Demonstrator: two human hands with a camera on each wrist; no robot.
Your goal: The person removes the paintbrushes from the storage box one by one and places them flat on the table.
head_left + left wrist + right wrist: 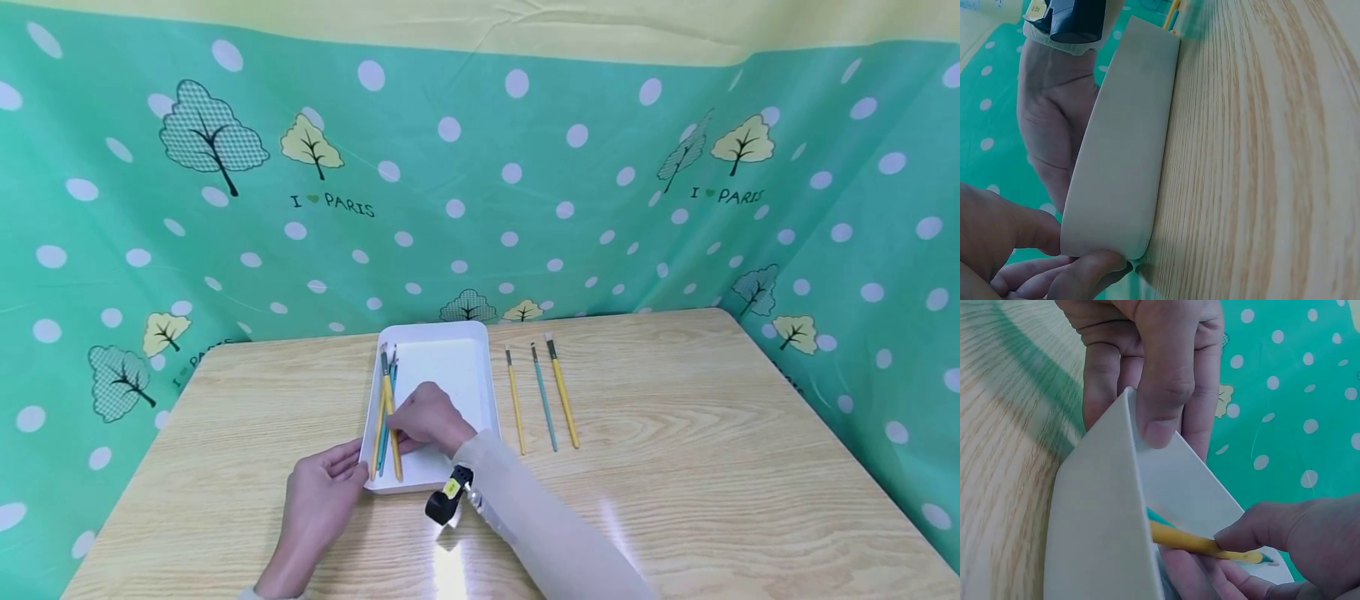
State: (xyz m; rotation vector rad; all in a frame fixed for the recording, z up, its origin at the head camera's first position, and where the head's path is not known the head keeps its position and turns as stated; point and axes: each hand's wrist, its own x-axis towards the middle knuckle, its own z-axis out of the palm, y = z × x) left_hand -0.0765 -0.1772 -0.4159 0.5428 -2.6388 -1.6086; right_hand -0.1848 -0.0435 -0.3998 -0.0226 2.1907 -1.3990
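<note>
A thick yellow paintbrush (388,398) is held inside the white tray (450,358), along its left side, with the bristle end pointed toward the far wall. It is pinched by the right hand (431,414), the thumb laid on the handle and the fingers tucked beneath it. Close beside it in the tray, a thinner yellow brush (377,442) and teal-handled brushes (383,454) can be seen (their exact number is hidden by the overlap). The tray's near left corner is gripped by the left hand (322,493), the thumb pressed over the inside of the wall and the fingers set against the outside. To the right of the tray, three more brushes are laid roughly parallel on the wooden table (675,458): a slim yellow one (516,404), a teal one (545,400) and a stouter yellow one (564,396). A black device (448,496) is worn at the right wrist, over a pale sleeve (540,517). The table is backed by a green dotted cloth (510,208).
</note>
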